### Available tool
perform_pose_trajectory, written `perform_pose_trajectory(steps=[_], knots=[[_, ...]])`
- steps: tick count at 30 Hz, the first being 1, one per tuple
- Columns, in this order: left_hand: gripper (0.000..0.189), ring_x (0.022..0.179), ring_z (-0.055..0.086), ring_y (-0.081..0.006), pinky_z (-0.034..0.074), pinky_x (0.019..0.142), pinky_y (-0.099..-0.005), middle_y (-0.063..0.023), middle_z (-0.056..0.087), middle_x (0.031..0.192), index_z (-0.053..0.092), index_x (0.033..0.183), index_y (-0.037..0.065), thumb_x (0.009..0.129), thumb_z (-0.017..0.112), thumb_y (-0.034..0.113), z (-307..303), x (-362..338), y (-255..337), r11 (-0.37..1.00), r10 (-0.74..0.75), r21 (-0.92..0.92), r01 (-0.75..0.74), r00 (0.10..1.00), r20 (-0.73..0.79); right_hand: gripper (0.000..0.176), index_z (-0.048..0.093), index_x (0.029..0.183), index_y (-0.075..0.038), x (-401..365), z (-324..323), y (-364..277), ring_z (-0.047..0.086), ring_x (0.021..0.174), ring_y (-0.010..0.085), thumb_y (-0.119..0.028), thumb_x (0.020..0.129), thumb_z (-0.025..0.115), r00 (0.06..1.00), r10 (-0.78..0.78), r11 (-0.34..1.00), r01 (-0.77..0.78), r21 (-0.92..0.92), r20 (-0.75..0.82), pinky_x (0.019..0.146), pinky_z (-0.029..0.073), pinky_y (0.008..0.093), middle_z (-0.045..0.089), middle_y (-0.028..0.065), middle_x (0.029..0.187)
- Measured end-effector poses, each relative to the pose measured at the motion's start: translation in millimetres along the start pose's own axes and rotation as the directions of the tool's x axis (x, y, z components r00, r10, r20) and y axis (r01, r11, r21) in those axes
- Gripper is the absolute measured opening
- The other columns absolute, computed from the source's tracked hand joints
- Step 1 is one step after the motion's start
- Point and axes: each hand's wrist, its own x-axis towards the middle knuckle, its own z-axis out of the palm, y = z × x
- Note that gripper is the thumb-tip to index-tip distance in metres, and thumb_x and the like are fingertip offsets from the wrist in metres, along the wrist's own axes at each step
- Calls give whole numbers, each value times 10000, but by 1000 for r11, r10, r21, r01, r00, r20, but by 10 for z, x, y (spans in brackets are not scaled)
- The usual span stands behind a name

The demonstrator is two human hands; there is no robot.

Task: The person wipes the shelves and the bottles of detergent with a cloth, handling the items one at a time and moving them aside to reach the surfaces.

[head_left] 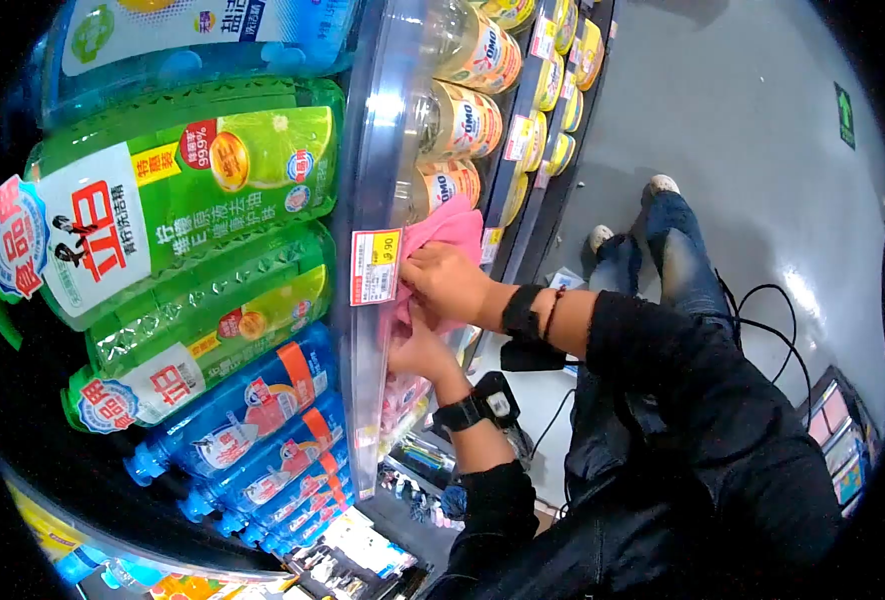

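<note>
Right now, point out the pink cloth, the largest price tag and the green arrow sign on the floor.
Pink cloth (451, 225): head view, on its upper, uncovered part.
Price tag (375, 267): head view, middle of its printed face.
Green arrow sign (844, 115): head view, near its center.

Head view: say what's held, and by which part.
Pink cloth, gripped by its bunched folds in the right hand; the left hand is against it, grip unclear.
</note>
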Motion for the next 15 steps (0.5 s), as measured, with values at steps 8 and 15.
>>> perform_pose_trajectory(steps=[8, 15], knots=[[277, 934, 490, -213, 386, 813, -306, -158, 499, 1046, 444, 1025, -98, 764, 445, -3, -359, -66, -96, 972, -14, -230, 45, 991, 135, 292, 510, 892, -19, 181, 61, -67, 523, 835, 309, -93, 613, 559, 979, -168, 974, 183, 131, -115, 719, 430, 363, 543, 169, 856], [321, 985, 448, -197, 367, 834, -301, -124, 418, 1122, 392, 1093, -53, 807, 438, 87, -512, 150, -1305, 928, -172, -267, 261, 933, 315, 248, 555, 858, -49, 206, 259, -94, 553, 781, 294, -80, 612, 555, 999, -43, 988, 40, 149, 13, 671, 456, 364, 566, 139, 853]])
